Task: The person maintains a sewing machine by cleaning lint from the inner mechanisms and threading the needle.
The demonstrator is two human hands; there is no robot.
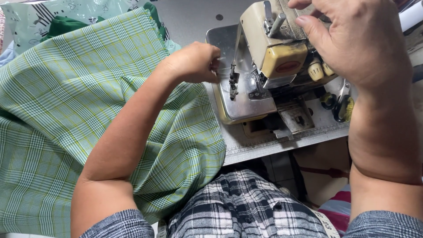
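My left hand (194, 61) rests curled over the edge of a green plaid fabric (66, 110), its fingertips at the presser foot (232, 81) of a cream overlock sewing machine (264, 48). I cannot tell whether the fingers pinch the cloth. My right hand (357, 39) lies on top of the machine's upper right part, fingers bent down onto it. The fabric spreads wide over the left of the table and hangs down over my lap.
Small scissors with yellow-green handles (343, 105) lie on the table right of the machine. A metal ruler strip (282, 143) runs along the table's front edge. More green cloth and a printed plastic bag (53, 17) sit at the back left.
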